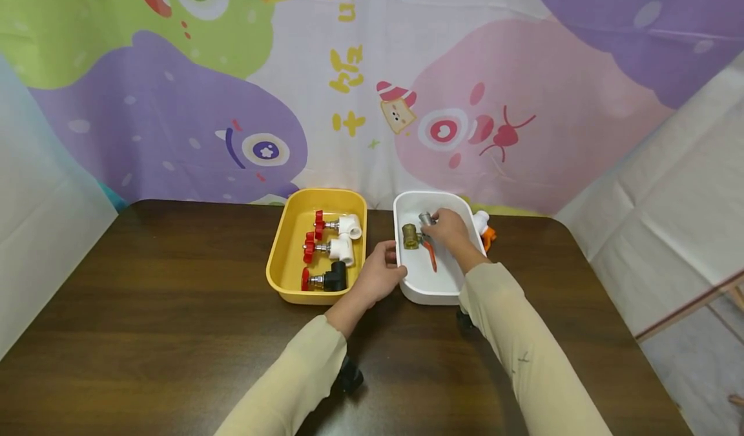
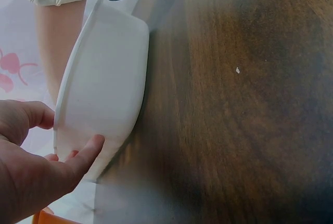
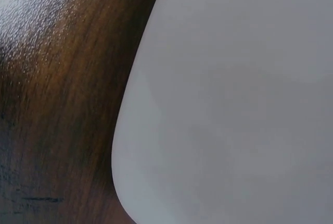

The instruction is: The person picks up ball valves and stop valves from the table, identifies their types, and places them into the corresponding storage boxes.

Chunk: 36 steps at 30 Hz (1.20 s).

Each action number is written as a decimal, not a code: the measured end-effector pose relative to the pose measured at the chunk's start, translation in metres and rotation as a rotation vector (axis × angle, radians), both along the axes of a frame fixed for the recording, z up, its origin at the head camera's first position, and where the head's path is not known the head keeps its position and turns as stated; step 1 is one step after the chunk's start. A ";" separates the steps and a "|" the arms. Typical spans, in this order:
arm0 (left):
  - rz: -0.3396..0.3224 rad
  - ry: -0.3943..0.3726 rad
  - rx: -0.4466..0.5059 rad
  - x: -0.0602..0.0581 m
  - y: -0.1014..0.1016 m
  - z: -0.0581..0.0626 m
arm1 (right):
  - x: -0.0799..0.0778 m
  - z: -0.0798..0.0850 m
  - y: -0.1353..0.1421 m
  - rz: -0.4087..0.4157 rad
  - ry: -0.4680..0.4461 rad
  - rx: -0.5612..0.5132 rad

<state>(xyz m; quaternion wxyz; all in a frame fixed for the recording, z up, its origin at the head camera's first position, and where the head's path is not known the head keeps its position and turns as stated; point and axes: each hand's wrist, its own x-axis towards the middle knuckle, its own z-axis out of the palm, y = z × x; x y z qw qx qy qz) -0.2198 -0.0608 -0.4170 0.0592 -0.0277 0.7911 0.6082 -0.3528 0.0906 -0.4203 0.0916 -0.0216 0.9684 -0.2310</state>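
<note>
My right hand [image 1: 452, 229] reaches into the white tray [image 1: 438, 283] and pinches a grey metal valve [image 1: 427, 219]; an orange-red lever [image 1: 429, 255], which seems to belong to it, extends below the hand. A brass fitting [image 1: 410, 236] lies just left of these fingers. At the tray's left side my left hand [image 1: 380, 272] rests with its fingers against the rim and outer wall, as the left wrist view shows close up. In the right wrist view only the tray's outer wall [image 3: 223, 104] and tabletop appear; the hand is out of that picture.
Left of the white tray stands a yellow tray [image 1: 278, 280] with two white valves and a black valve [image 1: 334, 277], all with red handwheels. A white fitting with an orange handle [image 1: 488, 236] sits behind the white tray's right side. A patterned cloth hangs behind the dark wooden table [image 1: 174, 332].
</note>
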 end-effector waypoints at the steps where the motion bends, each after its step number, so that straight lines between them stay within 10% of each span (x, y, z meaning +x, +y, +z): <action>1: 0.000 0.001 0.002 0.000 0.000 0.000 | 0.000 0.000 0.000 -0.001 0.000 -0.001; 36: -0.001 0.021 -0.005 0.000 0.000 -0.003 | 0.000 -0.002 -0.003 0.008 0.015 0.038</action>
